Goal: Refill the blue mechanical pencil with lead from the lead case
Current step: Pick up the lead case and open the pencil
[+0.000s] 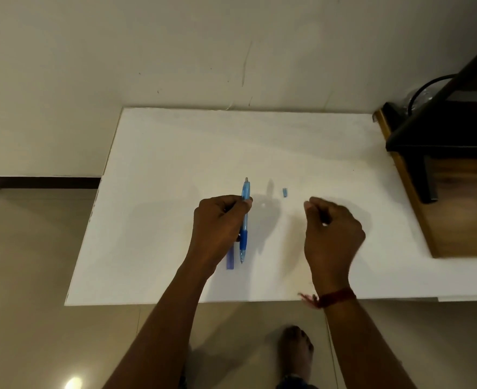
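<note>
Two hands work above a white worktop (175, 153). The left hand (217, 228) holds the pencil (244, 220) nearly upright in the view, tip toward the person and the rear end away. The thumb and fingers (233, 202) close around the upper barrel, just below the pale blue rear section, which projects past the fingertips. The dark blue grip section and the tip show below the hand, clear of the fingers.

The lead case (230, 258), a purple strip, lies flat on the worktop just beside the pencil tip, on its left, partly hidden under the left hand. Whether the hand touches it cannot be told.

A cap (284, 192), small and pale blue, lies on the worktop to the right of the pencil, apart from both hands and nearer the right fingertips.

The right hand (332, 234) hovers over the worktop, well apart from the pencil, fingers curled inward with thumb and forefinger (311, 204) pinched close. Whether anything sits between them cannot be told; the hand is blurred. A red thread band (335, 297) circles the right wrist.

A bare foot (296, 349) stands on the tiled floor (35, 276) below the near worktop edge.
</note>
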